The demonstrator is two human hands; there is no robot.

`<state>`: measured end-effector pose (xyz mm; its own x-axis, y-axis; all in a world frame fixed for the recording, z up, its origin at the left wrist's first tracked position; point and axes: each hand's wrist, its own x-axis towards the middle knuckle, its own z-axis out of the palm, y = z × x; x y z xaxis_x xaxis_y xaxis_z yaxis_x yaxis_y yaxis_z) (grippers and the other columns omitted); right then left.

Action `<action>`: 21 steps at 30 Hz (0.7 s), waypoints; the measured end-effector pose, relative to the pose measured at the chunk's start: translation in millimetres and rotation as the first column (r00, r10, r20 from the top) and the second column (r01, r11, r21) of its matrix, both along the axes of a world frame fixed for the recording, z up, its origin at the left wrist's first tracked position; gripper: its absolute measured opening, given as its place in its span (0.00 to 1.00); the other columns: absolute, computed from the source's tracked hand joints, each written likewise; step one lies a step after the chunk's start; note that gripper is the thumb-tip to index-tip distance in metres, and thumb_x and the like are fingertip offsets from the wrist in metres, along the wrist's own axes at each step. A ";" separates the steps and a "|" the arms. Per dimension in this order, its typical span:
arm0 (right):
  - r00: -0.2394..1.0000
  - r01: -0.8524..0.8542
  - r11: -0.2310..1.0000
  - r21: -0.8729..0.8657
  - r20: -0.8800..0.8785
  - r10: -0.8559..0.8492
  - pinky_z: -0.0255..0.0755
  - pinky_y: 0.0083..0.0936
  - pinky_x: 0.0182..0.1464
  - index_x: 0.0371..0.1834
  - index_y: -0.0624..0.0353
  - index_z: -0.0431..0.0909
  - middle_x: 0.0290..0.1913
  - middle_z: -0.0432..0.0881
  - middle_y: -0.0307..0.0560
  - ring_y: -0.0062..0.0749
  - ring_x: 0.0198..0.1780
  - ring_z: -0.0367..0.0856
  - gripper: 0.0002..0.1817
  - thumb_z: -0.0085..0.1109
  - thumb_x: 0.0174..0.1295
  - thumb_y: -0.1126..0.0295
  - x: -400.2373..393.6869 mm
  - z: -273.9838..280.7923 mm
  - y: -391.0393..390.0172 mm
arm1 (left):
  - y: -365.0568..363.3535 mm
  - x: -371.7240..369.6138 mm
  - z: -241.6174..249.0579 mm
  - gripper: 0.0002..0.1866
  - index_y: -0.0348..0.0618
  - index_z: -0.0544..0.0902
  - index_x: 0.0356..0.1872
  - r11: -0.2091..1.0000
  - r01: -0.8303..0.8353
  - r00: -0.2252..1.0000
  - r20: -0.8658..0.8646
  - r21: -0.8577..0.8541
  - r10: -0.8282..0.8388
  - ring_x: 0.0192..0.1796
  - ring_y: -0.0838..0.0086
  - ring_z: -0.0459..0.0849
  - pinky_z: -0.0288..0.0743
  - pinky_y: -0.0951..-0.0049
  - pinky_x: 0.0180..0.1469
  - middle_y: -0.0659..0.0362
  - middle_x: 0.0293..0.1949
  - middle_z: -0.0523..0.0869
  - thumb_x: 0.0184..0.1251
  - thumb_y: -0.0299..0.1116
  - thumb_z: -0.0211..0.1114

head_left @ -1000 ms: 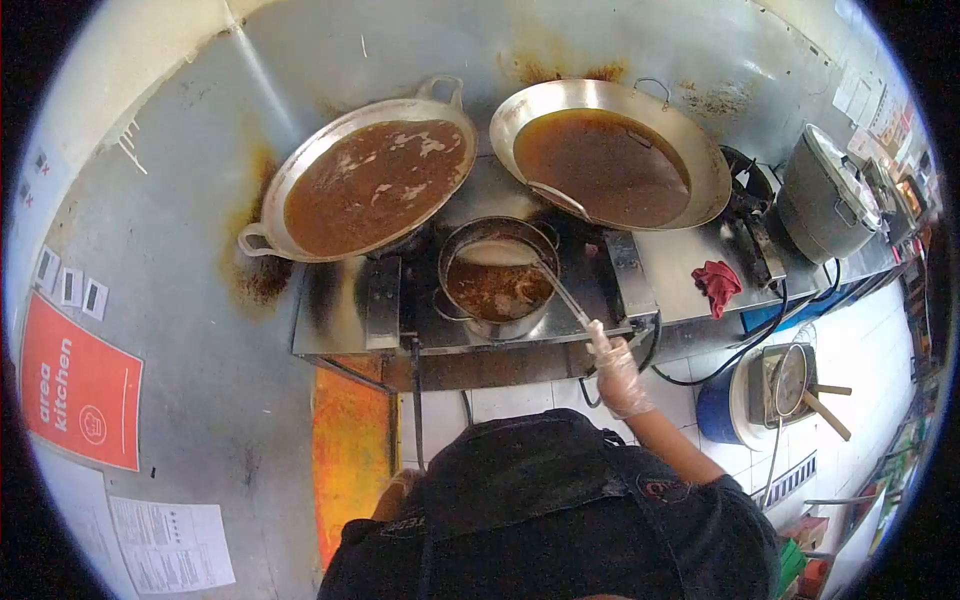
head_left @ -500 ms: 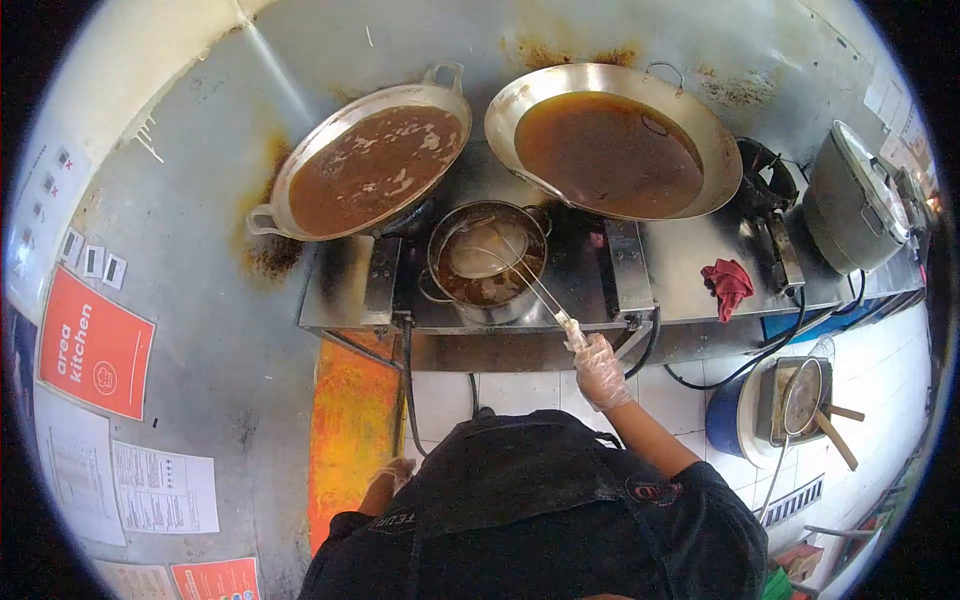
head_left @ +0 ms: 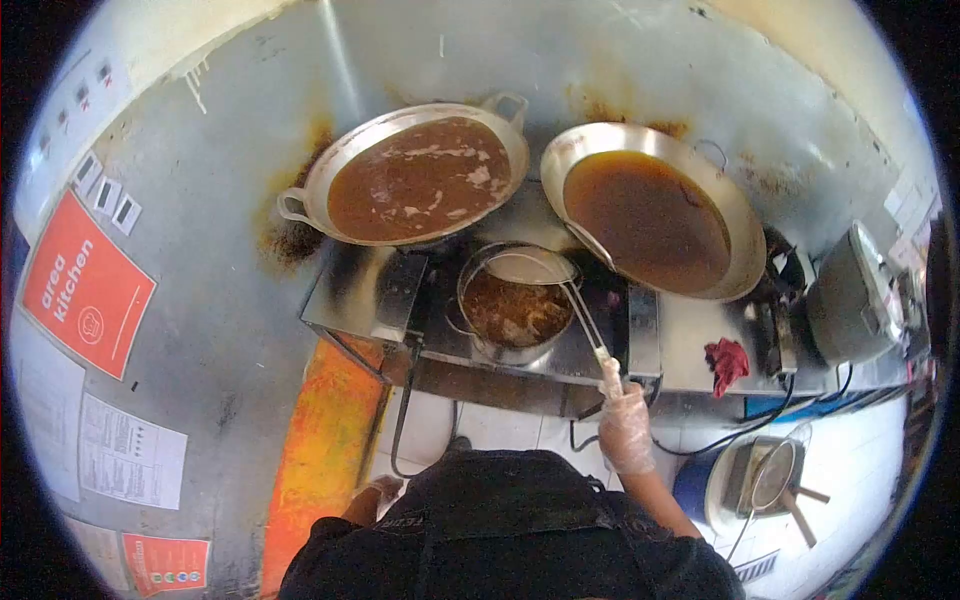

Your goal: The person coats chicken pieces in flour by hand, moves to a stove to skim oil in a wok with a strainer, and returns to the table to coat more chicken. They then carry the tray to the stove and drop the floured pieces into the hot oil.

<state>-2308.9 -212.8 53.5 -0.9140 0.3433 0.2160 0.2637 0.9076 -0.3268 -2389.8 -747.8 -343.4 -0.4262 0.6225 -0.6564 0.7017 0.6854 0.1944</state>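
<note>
At lower left, the left hand [head_left: 378, 490] is low beside the orange panel [head_left: 325, 440]; it is small and partly hidden, so I cannot fairly tell whether its fingers are apart or together. Above, a broad pan [head_left: 318, 195] of brown liquid sits over the steel desk [head_left: 365, 300]. Near the centre, a round strainer [head_left: 530, 267] lies tilted across the far part of a smaller pot [head_left: 520, 355], above dark liquid. Its long handle slants down rightward to the right hand [head_left: 627, 430], gloved, fingers clamped round the pale end. The strainer looks light and stiff, though any load would pull its head down; the thin glove could slip if oily, so the pale grip is the place to hold, well away from the hot-looking pot. Further right are a second wide pan [head_left: 748, 235] and a red cloth [head_left: 727, 365].
</note>
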 end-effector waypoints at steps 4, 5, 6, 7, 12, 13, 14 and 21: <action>0.996 0.031 0.999 0.029 -0.089 -0.028 0.75 0.45 0.42 0.76 0.52 0.55 0.41 0.75 0.67 0.57 0.38 0.80 0.41 0.46 0.55 0.86 -11.3 81.9 -15.0 | -31.5 16.2 2.7 0.12 0.42 0.81 0.42 0.976 -0.084 0.996 -0.016 0.202 0.089 0.42 0.54 0.84 0.79 0.59 0.45 0.52 0.34 0.84 0.57 0.33 0.62; 0.993 0.023 0.999 0.045 -0.120 -0.018 0.75 0.46 0.42 0.76 0.53 0.54 0.41 0.75 0.67 0.58 0.38 0.79 0.42 0.45 0.54 0.87 -16.3 95.5 -17.2 | -33.6 14.3 4.1 0.12 0.42 0.81 0.42 0.963 -0.102 0.994 -0.017 0.251 0.110 0.42 0.54 0.84 0.79 0.59 0.45 0.52 0.34 0.84 0.57 0.33 0.63; 0.992 0.006 0.999 0.051 -0.129 0.001 0.73 0.50 0.46 0.76 0.53 0.55 0.40 0.75 0.68 0.63 0.39 0.79 0.41 0.43 0.54 0.89 -24.5 105.0 -16.1 | -43.2 19.6 4.1 0.12 0.42 0.81 0.42 0.947 -0.118 0.991 -0.018 0.298 0.130 0.42 0.54 0.84 0.79 0.59 0.45 0.52 0.35 0.84 0.56 0.33 0.63; 0.988 -0.024 0.998 0.053 -0.152 0.031 0.72 0.49 0.50 0.75 0.56 0.56 0.46 0.76 0.72 0.63 0.45 0.78 0.39 0.41 0.56 0.89 -35.1 119.9 -18.2 | -41.9 11.2 8.0 0.13 0.42 0.80 0.42 0.930 -0.133 0.989 -0.018 0.343 0.148 0.41 0.54 0.84 0.79 0.59 0.44 0.52 0.35 0.84 0.56 0.33 0.63; 0.968 -0.129 0.963 0.238 -0.180 0.174 0.72 0.46 0.55 0.71 0.68 0.58 0.55 0.78 0.68 0.60 0.53 0.78 0.30 0.40 0.61 0.86 -129.0 183.0 -25.3 | -35.5 -17.2 56.8 0.13 0.42 0.80 0.41 0.829 -0.176 0.978 0.000 0.531 0.208 0.41 0.53 0.84 0.79 0.58 0.44 0.53 0.35 0.84 0.54 0.32 0.65; 0.979 -0.126 0.958 0.258 -0.126 0.163 0.73 0.46 0.55 0.70 0.68 0.58 0.54 0.78 0.67 0.61 0.53 0.78 0.30 0.40 0.62 0.86 -154.1 194.4 -22.9 | -27.6 -30.7 83.2 0.13 0.42 0.80 0.41 0.804 -0.186 0.975 0.005 0.565 0.221 0.40 0.53 0.84 0.79 0.58 0.43 0.53 0.35 0.84 0.53 0.32 0.65; 0.974 -0.165 0.927 0.336 -0.095 0.208 0.73 0.46 0.55 0.70 0.68 0.59 0.54 0.78 0.67 0.61 0.52 0.79 0.28 0.40 0.63 0.84 -181.1 201.0 -16.2 | -36.6 -35.1 67.1 0.13 0.42 0.80 0.41 0.795 -0.189 0.975 0.011 0.577 0.224 0.40 0.53 0.84 0.79 0.58 0.43 0.53 0.35 0.84 0.53 0.32 0.65; 0.983 -0.114 0.896 0.430 0.177 0.040 0.74 0.45 0.56 0.68 0.70 0.59 0.53 0.79 0.67 0.58 0.55 0.79 0.23 0.37 0.71 0.75 -402.6 195.1 -2.4 | -78.8 -35.1 35.5 0.15 0.44 0.84 0.45 0.454 -0.843 0.511 0.694 0.290 0.507 0.44 0.66 0.86 0.77 0.66 0.49 0.52 0.41 0.86 0.69 0.40 0.54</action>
<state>-2711.5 -215.2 248.6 -0.9684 0.1753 0.1775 0.2023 0.9682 0.1475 -2424.9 -826.6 -307.9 -0.6321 0.5478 -0.5481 -0.2517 0.5238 0.8138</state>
